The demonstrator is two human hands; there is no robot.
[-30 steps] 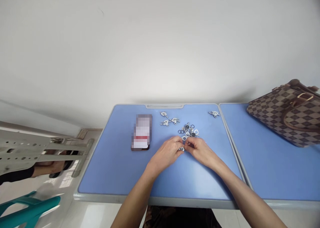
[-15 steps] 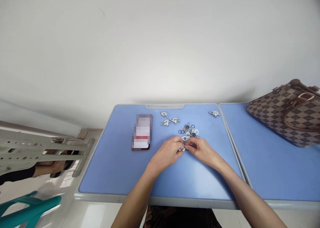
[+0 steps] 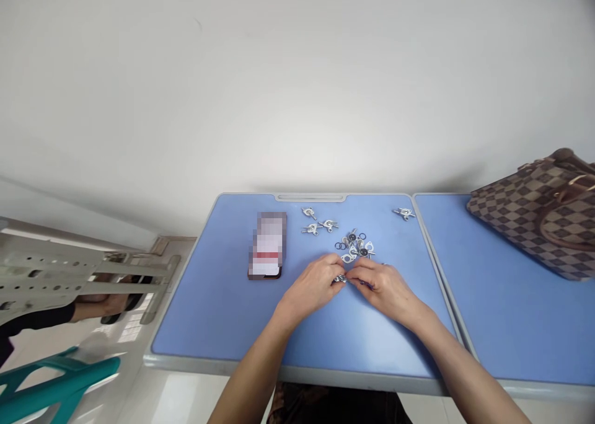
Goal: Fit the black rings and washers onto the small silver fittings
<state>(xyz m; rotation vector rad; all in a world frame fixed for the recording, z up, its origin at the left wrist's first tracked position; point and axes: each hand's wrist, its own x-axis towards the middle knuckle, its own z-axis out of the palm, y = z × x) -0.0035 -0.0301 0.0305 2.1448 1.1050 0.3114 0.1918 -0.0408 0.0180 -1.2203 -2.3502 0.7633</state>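
Observation:
My left hand (image 3: pixel 317 284) is closed on a small silver metal part (image 3: pixel 340 278), pinched between thumb and fingers. My right hand (image 3: pixel 383 287) meets it from the right, its fingertips pressed together at that part's edge; whatever they grip is mostly hidden. Just beyond my fingers lies a pile of loose pieces: flat silver plates with holes (image 3: pixel 348 258), black round pieces (image 3: pixel 364 252) and thin dark rings (image 3: pixel 340 246). Farther back, several silver assemblies with pins (image 3: pixel 311 229) lie in a group. Another similar assembly (image 3: pixel 405 213) sits at the back right.
A phone (image 3: pixel 268 247) with a blurred screen lies left on the blue table (image 3: pixel 209 306). A second table (image 3: pixel 511 325) adjoins on the right, bearing a checkered handbag (image 3: pixel 539 216). A wall stands behind. At left are a teal stool (image 3: pixel 60 387) and another person's leg (image 3: pixel 100 306).
The view has shifted slightly, so the table appears a little farther right. My right fingers have drawn slightly away to the right from the metal part; my left hand keeps its grip.

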